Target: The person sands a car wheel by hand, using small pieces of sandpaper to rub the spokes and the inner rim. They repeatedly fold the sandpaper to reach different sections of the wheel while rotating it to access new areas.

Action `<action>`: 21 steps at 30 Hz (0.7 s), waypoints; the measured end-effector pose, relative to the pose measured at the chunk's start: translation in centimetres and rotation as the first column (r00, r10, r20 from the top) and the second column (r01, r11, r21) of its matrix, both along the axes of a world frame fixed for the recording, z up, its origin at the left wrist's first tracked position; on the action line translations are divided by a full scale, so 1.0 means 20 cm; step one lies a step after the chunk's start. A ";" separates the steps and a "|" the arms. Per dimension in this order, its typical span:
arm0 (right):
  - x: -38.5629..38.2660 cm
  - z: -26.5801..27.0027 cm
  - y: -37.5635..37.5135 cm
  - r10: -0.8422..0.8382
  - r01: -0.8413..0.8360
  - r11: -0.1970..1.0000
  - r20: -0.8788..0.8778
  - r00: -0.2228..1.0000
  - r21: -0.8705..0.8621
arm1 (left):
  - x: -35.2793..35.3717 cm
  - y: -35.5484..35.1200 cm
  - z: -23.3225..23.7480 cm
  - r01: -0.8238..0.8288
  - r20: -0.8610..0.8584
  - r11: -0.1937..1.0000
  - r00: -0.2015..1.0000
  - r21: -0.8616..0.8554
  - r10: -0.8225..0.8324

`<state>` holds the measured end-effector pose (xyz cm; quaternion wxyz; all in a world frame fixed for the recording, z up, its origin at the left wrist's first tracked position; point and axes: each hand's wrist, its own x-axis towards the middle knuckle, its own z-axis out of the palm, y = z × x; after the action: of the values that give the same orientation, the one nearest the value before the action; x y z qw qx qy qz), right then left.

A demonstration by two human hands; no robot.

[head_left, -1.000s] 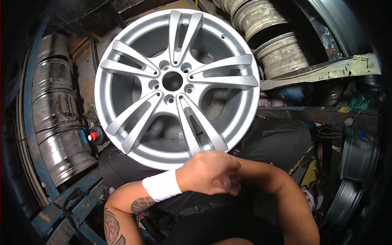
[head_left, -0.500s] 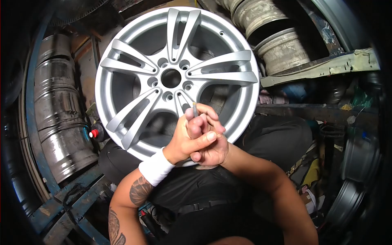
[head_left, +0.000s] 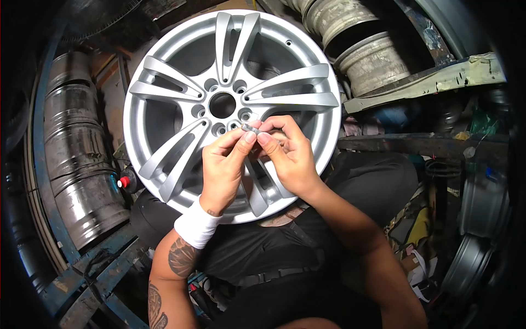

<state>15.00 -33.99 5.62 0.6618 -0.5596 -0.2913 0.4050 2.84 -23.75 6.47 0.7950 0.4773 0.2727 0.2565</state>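
A large silver alloy wheel (head_left: 159, 118) with paired spokes lies face up across my lap. Above its lower spokes, close to the hub hole, my left hand (head_left: 223, 170) and my right hand (head_left: 291, 159) meet at the fingertips. Between them they pinch a small grey piece (head_left: 251, 129), mostly covered by thumbs and fingers; its exact kind cannot be made out. Both hands are closed in a pinch, with the thumbs side by side. A white wristband (head_left: 197, 223) is on my left wrist.
Stacked metal rims (head_left: 82, 164) stand on a blue frame (head_left: 52, 219) at the left. More dull rims (head_left: 372, 63) sit at the upper right, beside a worn pale beam (head_left: 427, 85). A bottle with a red cap (head_left: 124, 181) is near the wheel's left edge.
My hands were clasped together around a slim grey piece; now they have separated into two fingertip pinches on it. The wheel has shifted slightly left in view.
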 end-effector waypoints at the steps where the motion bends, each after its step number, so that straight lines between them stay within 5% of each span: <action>1: -0.01 0.00 0.00 -0.036 0.035 0.999 0.064 0.997 0.015 | 0.00 0.00 -0.01 -0.011 0.016 1.000 1.000 -0.014 0.011; 9: 0.01 -0.01 0.04 -0.150 0.124 0.987 0.333 0.931 0.098 | -0.01 0.04 0.00 -0.066 0.046 0.994 0.996 -0.085 0.070; 13: 0.01 0.04 0.02 -0.094 0.092 0.995 0.044 0.995 0.048 | 0.00 0.05 0.00 -0.040 0.117 0.978 0.991 -0.203 0.065; 21: 0.06 0.02 0.03 -0.144 0.144 0.988 -0.008 0.990 0.052 | 0.00 0.06 0.01 -0.037 0.049 0.956 0.997 -0.291 0.054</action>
<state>16.26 -33.47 6.00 0.7044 -0.5606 -0.2594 0.3496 2.77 -22.55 6.70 0.8576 0.3420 0.2955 0.2454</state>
